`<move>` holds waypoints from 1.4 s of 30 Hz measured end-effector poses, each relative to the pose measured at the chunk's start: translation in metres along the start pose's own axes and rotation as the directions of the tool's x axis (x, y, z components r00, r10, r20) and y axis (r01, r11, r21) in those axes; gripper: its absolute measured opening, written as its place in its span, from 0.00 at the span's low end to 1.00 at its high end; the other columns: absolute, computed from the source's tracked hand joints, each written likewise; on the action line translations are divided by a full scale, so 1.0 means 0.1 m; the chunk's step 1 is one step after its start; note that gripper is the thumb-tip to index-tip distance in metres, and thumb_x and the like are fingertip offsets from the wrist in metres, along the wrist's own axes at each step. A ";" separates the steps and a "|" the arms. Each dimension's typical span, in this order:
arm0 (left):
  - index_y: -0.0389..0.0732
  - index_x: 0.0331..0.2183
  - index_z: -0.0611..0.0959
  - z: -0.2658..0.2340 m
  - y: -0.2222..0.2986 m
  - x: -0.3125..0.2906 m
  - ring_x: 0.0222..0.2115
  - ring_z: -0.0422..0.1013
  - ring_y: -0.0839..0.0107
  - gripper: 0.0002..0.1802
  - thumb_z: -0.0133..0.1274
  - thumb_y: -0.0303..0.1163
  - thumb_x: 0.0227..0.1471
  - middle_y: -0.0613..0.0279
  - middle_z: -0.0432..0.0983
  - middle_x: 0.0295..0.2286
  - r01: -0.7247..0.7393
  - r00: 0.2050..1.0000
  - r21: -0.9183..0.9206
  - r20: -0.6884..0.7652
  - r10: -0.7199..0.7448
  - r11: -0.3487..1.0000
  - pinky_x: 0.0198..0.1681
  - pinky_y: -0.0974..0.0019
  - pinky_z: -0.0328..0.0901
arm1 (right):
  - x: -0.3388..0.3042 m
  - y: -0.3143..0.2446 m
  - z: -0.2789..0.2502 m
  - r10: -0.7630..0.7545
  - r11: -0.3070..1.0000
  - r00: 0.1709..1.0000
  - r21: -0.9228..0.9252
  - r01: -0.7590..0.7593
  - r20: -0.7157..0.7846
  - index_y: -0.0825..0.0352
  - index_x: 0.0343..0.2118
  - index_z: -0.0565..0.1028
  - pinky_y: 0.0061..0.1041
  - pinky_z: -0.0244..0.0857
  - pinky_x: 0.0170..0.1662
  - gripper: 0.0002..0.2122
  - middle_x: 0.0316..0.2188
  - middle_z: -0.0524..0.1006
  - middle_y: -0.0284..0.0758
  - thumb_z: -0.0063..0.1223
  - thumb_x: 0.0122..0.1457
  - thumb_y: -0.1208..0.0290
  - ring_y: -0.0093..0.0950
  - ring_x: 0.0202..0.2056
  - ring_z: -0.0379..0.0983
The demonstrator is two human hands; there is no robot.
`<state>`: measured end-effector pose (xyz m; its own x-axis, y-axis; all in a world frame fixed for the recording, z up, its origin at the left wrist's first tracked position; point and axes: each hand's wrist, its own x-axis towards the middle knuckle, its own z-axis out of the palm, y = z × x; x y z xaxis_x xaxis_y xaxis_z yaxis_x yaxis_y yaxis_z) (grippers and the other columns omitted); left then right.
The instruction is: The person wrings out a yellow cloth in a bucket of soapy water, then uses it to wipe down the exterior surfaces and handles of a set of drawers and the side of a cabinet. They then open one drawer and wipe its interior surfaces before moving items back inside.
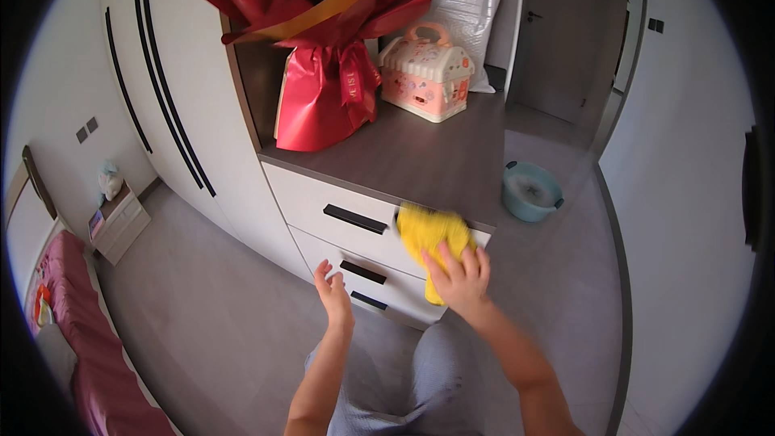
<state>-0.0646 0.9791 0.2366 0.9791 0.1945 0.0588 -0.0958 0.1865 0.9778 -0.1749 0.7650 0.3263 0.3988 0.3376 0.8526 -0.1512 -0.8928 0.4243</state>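
Beside the drawers' near right corner, a yellow cloth in hand

From where I stand, the yellow cloth (432, 234) lies against the right end of the top drawer (303, 198), up near the countertop's edge, with a tail hanging below. The right hand (462, 274) has its fingers bent over the fabric, holding it against the front; blur hides how much is bunched beneath. On the left, the left hand (333, 297) is bare, its fingers loosely curled and parted, near the middle handle (363, 272).

I'd judge the cloth light, soft and limp, nothing to break, best held by a thick gathered fold with the palm flat behind it. Its loose tail could snag on the top handle (355, 219), which juts out just left.

Above runs the dark countertop (387, 169), with the red bouquet (327, 101) and pink-and-white box (425, 81) standing farther back. Elbow room opens right over the grey floor, toward the blue basin (531, 192).
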 end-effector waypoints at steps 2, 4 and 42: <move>0.44 0.56 0.66 0.03 -0.31 0.03 0.43 0.69 0.69 0.24 0.44 0.25 0.58 0.58 0.68 0.49 0.176 0.984 -0.052 0.000 -0.177 0.983 0.45 0.67 0.65 | -0.51 -0.16 0.10 -0.096 0.995 0.993 0.010 0.095 0.075 0.46 0.55 0.72 0.39 0.52 0.60 0.19 0.56 0.69 0.24 0.47 0.59 0.61 0.30 0.54 0.65; 0.45 0.61 0.58 -0.01 -0.48 0.03 0.43 0.72 0.66 0.29 0.43 0.26 0.60 0.57 0.68 0.47 0.342 0.926 -0.246 0.254 -0.280 0.907 0.43 0.65 0.68 | -0.84 -0.32 0.18 -0.341 0.939 0.904 0.039 0.343 0.257 0.46 0.56 0.71 0.38 0.50 0.62 0.20 0.57 0.69 0.24 0.45 0.60 0.61 0.29 0.59 0.61; 0.42 0.43 0.80 -1.06 -0.98 0.44 0.39 0.72 0.70 0.17 0.45 0.41 0.57 0.63 0.78 0.38 0.621 0.757 -0.425 0.106 -0.645 0.659 0.44 0.65 0.61 | -1.16 -1.19 0.82 -0.599 0.801 0.674 0.309 0.513 0.432 0.61 0.55 0.73 0.30 0.58 0.57 0.19 0.57 0.69 0.35 0.42 0.61 0.65 0.29 0.64 0.55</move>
<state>-0.0307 1.0712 0.1223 0.8218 -0.0750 -0.5648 0.4686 0.6530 0.5950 -0.1293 0.8077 0.1525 0.7502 0.6337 0.1890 0.3630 -0.6336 0.6833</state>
